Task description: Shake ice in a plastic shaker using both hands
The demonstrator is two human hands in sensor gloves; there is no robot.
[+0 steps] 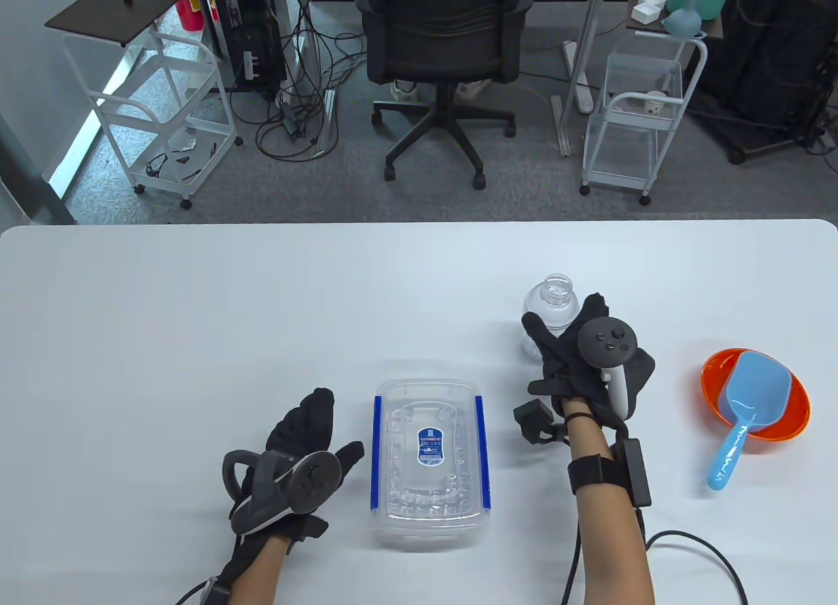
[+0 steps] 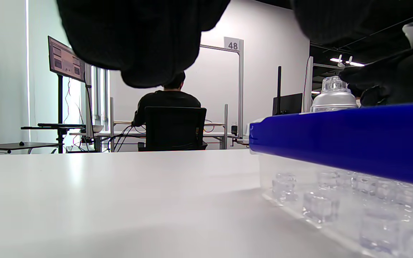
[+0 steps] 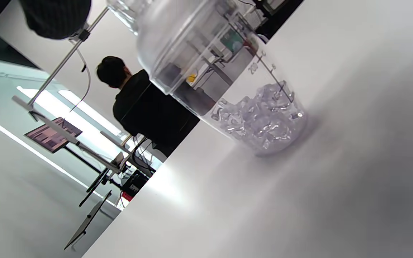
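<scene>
The clear plastic shaker [image 1: 556, 291] stands upright on the white table [image 1: 196, 317], lid on, with ice [image 3: 260, 118] in its bottom. My right hand [image 1: 563, 311] reaches around it from the near side, thumb on its left and fingers on its right. In the right wrist view the thumb [image 3: 56, 18] stands apart from the shaker [image 3: 199, 53]. My left hand [image 1: 337, 421] rests open on the table, holding nothing, just left of the ice box [image 1: 429, 461]. The left wrist view shows its fingers [image 2: 138, 43] and the shaker's lid [image 2: 333, 96] beyond the box.
The clear lidded ice box with blue clips [image 2: 335, 139] sits front centre and holds several ice cubes. An orange bowl [image 1: 789, 428] with a blue scoop [image 1: 746, 395] in it stands at the right. An office chair [image 1: 445, 35] is beyond the far edge.
</scene>
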